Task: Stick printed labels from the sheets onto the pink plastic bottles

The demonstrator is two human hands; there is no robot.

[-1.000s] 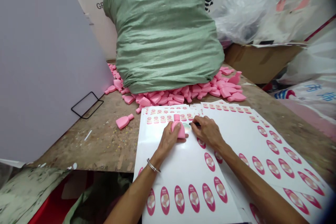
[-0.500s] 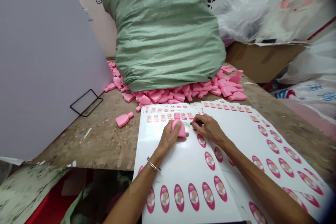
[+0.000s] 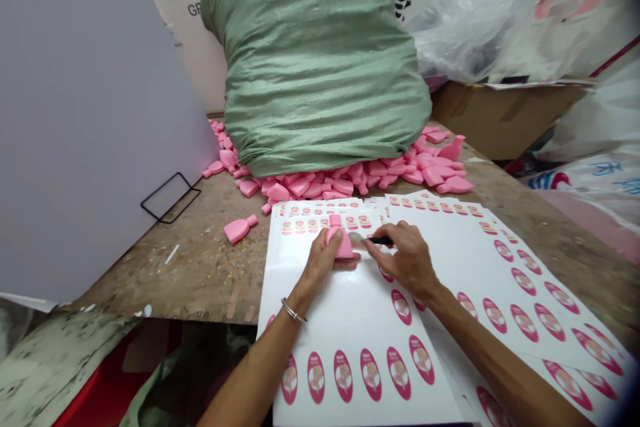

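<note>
My left hand (image 3: pixel 323 257) is closed round a small pink plastic bottle (image 3: pixel 341 245), held neck away from me above a white sticker sheet (image 3: pixel 345 317). In my right hand (image 3: pixel 403 257) is a small black-handled knife (image 3: pixel 381 240); its pale, blurred blade points left, close to the bottle's right side. Whether the blade touches the bottle I cannot tell. Oval pink labels (image 3: pixel 371 375) line the sheet's near and right edges, and a row of smaller labels (image 3: pixel 313 225) runs along its far end.
More sticker sheets (image 3: pixel 450 233) lie overlapped to the right. Pink bottles (image 3: pixel 300 185) are heaped round a large green sack (image 3: pixel 320 67) at the back. A lone bottle (image 3: pixel 240 229) and a black wire frame (image 3: pixel 171 198) sit left, beside a grey panel (image 3: pixel 95 113). A cardboard box (image 3: pixel 500 113) stands back right.
My right hand has turned and shifted slightly right, so more of the black handle shows. My left hand keeps its hold on the bottle, nearly unmoved. The view has shifted slightly.
</note>
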